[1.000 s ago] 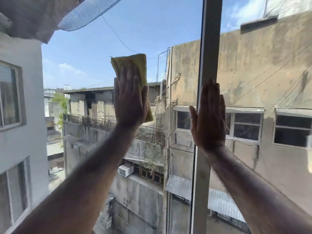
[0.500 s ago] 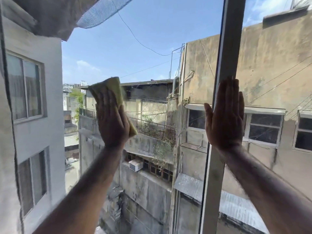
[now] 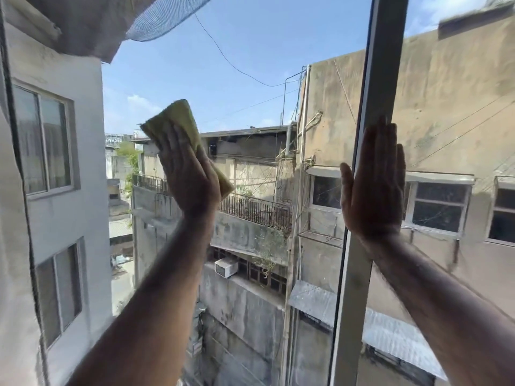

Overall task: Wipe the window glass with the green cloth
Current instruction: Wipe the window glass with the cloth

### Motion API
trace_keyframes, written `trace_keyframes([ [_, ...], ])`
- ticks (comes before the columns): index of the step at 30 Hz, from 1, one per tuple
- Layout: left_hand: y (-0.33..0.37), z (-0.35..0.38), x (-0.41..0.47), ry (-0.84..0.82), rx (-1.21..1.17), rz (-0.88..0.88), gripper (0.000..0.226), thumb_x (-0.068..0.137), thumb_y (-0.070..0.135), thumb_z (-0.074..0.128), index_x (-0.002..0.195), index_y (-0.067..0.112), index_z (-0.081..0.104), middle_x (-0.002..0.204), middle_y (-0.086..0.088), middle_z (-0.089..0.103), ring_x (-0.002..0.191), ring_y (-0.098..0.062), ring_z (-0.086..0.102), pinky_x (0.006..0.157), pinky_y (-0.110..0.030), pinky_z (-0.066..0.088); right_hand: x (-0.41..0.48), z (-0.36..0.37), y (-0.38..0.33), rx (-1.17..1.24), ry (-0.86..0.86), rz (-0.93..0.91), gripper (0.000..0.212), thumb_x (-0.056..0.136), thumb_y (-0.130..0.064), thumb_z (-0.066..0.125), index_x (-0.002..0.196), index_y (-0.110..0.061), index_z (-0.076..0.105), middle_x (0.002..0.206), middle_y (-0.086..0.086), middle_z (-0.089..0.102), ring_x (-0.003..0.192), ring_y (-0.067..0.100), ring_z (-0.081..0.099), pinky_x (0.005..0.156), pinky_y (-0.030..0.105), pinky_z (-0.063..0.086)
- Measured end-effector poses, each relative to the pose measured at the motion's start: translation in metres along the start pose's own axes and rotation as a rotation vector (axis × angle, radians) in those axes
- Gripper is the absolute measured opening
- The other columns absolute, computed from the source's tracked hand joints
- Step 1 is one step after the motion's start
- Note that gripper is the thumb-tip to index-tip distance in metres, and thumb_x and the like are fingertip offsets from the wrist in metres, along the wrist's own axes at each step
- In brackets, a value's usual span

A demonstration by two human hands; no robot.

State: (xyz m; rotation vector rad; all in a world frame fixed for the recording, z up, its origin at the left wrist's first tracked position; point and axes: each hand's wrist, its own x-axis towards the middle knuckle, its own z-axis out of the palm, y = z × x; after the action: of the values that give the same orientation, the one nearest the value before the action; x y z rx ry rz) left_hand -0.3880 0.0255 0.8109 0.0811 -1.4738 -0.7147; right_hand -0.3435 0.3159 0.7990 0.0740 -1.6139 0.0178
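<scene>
My left hand (image 3: 189, 174) presses the yellow-green cloth (image 3: 178, 118) flat against the window glass (image 3: 250, 79), left of centre at mid height. The cloth sticks out above my fingers and a corner shows to the right of my palm. My right hand (image 3: 374, 185) lies flat with fingers together, palm on the glass and over the grey vertical window frame bar (image 3: 381, 65). It holds nothing.
The frame bar splits the window into a wide left pane and a right pane (image 3: 459, 107). A dark edge (image 3: 16, 162) runs down the far left. Beyond the glass are concrete buildings, a railed balcony and blue sky.
My left hand with the cloth went down and left from the upper middle of the pane, then came slightly right and up. My right hand stays pressed at the frame bar.
</scene>
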Motion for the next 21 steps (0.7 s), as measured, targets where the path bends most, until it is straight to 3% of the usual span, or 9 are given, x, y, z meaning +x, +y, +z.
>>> trace_keyframes([
  [2, 0.039, 0.012, -0.016, -0.013, -0.040, 0.023, 0.055, 0.111, 0.026, 0.039, 0.156, -0.005, 0.031, 0.166, -0.023, 0.031, 0.158, -0.037, 0.024, 0.128, -0.054, 0.026, 0.000, 0.000, 0.000, -0.008, -0.004, 0.001, 0.065, 0.115, -0.035, 0.029, 0.168, -0.001, 0.012, 0.178, 0.019, 0.010, 0.166, 0.033, 0.009, 0.135, 0.050, 0.016],
  [3, 0.052, 0.017, -0.033, -0.088, -0.044, 0.218, 0.057, 0.111, 0.027, 0.041, 0.157, -0.003, 0.030, 0.167, -0.022, 0.029, 0.159, -0.036, 0.022, 0.130, -0.052, 0.025, 0.000, 0.000, 0.000, -0.010, -0.006, 0.004, 0.065, 0.115, -0.036, 0.029, 0.168, 0.000, 0.012, 0.178, 0.019, 0.010, 0.166, 0.033, 0.009, 0.135, 0.051, 0.016],
  [6, 0.040, 0.012, -0.073, -0.408, 0.036, 1.068, 0.059, 0.109, 0.028, 0.047, 0.159, 0.005, 0.029, 0.169, -0.016, 0.028, 0.160, -0.030, 0.020, 0.130, -0.048, 0.027, 0.000, -0.005, -0.002, -0.010, -0.007, 0.007, 0.067, 0.115, -0.039, 0.029, 0.167, 0.002, 0.016, 0.177, 0.021, 0.013, 0.166, 0.035, 0.012, 0.134, 0.053, 0.019],
  [8, 0.011, 0.002, -0.039, -0.455, 0.098, 1.349, 0.057, 0.110, 0.028, 0.043, 0.161, 0.009, 0.028, 0.169, -0.014, 0.029, 0.159, -0.028, 0.022, 0.130, -0.048, 0.029, 0.001, -0.006, -0.003, -0.012, -0.009, 0.001, 0.072, 0.114, -0.044, 0.030, 0.166, 0.003, 0.017, 0.176, 0.023, 0.015, 0.165, 0.037, 0.013, 0.133, 0.054, 0.020],
  [10, -0.009, -0.004, -0.001, -0.396, 0.143, 1.187, 0.055, 0.111, 0.028, 0.040, 0.161, 0.009, 0.026, 0.170, -0.014, 0.026, 0.160, -0.029, 0.020, 0.129, -0.051, 0.028, 0.001, -0.006, -0.003, -0.003, -0.014, 0.001, 0.077, 0.113, -0.051, 0.030, 0.166, 0.003, 0.016, 0.176, 0.022, 0.014, 0.165, 0.036, 0.013, 0.134, 0.053, 0.019],
  [13, 0.003, -0.003, 0.026, -0.167, 0.075, 0.441, 0.055, 0.112, 0.029, 0.034, 0.161, 0.005, 0.025, 0.170, -0.015, 0.026, 0.160, -0.029, 0.021, 0.129, -0.051, 0.027, 0.001, -0.003, -0.002, 0.005, 0.004, 0.005, 0.080, 0.112, -0.055, 0.029, 0.166, 0.002, 0.016, 0.176, 0.022, 0.014, 0.166, 0.035, 0.013, 0.134, 0.052, 0.019],
  [15, 0.042, 0.009, 0.018, -0.042, 0.055, 0.174, 0.057, 0.111, 0.032, 0.032, 0.159, 0.002, 0.029, 0.168, -0.015, 0.030, 0.158, -0.030, 0.026, 0.129, -0.050, 0.027, 0.000, -0.001, -0.001, -0.003, 0.017, -0.003, 0.079, 0.112, -0.055, 0.029, 0.166, 0.003, 0.017, 0.176, 0.021, 0.015, 0.165, 0.035, 0.014, 0.134, 0.052, 0.019],
  [17, 0.067, 0.017, 0.004, -0.051, 0.032, 0.220, 0.057, 0.111, 0.034, 0.033, 0.158, 0.003, 0.031, 0.168, -0.015, 0.032, 0.157, -0.030, 0.028, 0.129, -0.049, 0.027, -0.001, 0.000, -0.001, -0.010, 0.023, -0.004, 0.079, 0.112, -0.054, 0.029, 0.166, 0.003, 0.018, 0.176, 0.022, 0.016, 0.165, 0.035, 0.015, 0.134, 0.052, 0.020],
  [21, 0.026, 0.014, -0.044, -0.315, 0.056, 0.959, 0.054, 0.112, 0.030, 0.043, 0.159, 0.006, 0.032, 0.169, -0.015, 0.029, 0.160, -0.029, 0.022, 0.129, -0.050, 0.027, -0.001, -0.002, -0.002, -0.024, 0.023, -0.008, 0.078, 0.113, -0.053, 0.030, 0.166, 0.003, 0.018, 0.176, 0.022, 0.016, 0.165, 0.036, 0.015, 0.134, 0.052, 0.019],
])
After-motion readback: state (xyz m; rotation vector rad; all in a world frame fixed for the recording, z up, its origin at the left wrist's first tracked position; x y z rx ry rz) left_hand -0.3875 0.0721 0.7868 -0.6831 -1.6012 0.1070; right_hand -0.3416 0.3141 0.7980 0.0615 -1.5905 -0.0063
